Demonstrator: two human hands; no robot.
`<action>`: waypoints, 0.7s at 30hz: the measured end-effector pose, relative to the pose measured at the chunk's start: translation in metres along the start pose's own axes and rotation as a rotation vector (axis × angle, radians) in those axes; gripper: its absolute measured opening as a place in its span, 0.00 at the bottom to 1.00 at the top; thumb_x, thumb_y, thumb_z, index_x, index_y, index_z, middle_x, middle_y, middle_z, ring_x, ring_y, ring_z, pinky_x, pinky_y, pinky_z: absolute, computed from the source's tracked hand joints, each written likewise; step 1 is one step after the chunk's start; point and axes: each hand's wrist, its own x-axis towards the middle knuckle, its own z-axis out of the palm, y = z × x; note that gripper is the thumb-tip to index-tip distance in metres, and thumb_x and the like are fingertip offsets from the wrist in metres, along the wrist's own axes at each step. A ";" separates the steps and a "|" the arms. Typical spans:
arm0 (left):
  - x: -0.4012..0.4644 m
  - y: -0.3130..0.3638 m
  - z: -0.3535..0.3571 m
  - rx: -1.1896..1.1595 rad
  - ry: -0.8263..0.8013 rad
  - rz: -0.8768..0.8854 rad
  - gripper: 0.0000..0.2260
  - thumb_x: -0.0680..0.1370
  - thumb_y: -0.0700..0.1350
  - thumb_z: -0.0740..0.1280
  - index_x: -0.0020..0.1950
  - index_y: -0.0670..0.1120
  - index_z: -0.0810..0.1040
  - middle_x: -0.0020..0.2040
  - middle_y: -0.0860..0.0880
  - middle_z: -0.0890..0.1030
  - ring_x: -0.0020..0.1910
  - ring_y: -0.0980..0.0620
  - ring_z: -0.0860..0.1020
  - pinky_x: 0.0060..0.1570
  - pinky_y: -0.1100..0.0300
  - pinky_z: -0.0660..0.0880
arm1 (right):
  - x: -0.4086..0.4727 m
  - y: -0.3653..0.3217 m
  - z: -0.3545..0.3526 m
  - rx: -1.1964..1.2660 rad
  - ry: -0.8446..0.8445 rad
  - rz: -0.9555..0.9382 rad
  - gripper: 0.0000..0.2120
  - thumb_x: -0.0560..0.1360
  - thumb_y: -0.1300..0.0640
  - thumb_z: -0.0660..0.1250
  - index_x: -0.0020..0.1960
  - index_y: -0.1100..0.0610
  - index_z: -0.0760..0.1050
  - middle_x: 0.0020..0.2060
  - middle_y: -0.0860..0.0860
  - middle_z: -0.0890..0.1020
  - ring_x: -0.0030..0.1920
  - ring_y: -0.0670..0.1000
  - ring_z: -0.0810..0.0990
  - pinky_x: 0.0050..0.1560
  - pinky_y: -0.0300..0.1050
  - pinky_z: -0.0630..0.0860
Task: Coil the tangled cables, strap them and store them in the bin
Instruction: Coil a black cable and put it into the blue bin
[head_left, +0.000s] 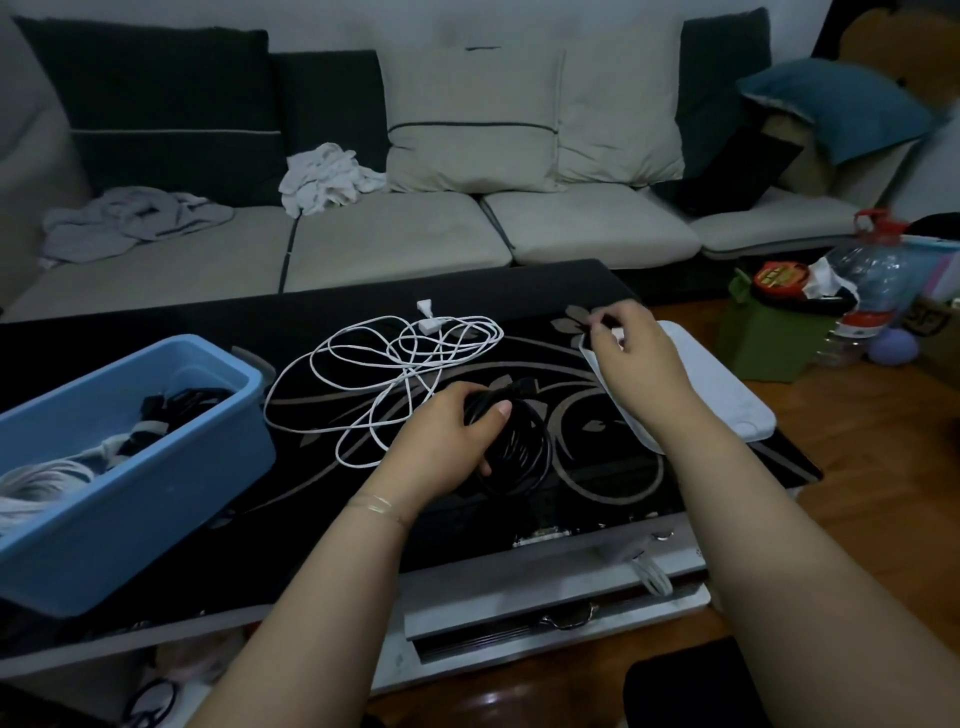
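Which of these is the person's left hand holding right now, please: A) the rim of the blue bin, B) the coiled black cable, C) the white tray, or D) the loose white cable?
B: the left hand grips the coiled black cable on the table, while the white cable lies loose beside it and the blue bin stands untouched further left.

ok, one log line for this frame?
left hand: grips black coil | right hand: pinches strap | white cable: tangled | bin: part-filled
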 end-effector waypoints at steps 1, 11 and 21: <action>0.000 0.000 0.000 -0.001 0.009 -0.007 0.17 0.78 0.57 0.63 0.64 0.52 0.73 0.29 0.49 0.81 0.31 0.56 0.81 0.37 0.61 0.75 | -0.006 -0.013 -0.004 0.087 -0.025 -0.024 0.08 0.80 0.55 0.57 0.56 0.55 0.71 0.52 0.49 0.78 0.55 0.51 0.74 0.50 0.45 0.68; -0.002 -0.002 0.008 -0.046 0.066 -0.005 0.13 0.77 0.49 0.68 0.60 0.49 0.74 0.38 0.52 0.81 0.26 0.55 0.79 0.30 0.64 0.74 | -0.039 -0.054 0.004 0.336 -0.555 -0.117 0.11 0.80 0.63 0.58 0.54 0.51 0.76 0.35 0.46 0.80 0.37 0.45 0.76 0.42 0.42 0.73; -0.008 -0.006 0.010 -0.083 0.051 0.009 0.10 0.74 0.44 0.69 0.54 0.49 0.76 0.38 0.53 0.81 0.31 0.53 0.82 0.39 0.49 0.81 | -0.049 -0.057 0.027 0.427 -0.622 -0.021 0.12 0.78 0.66 0.62 0.49 0.50 0.79 0.29 0.49 0.80 0.29 0.47 0.78 0.38 0.38 0.77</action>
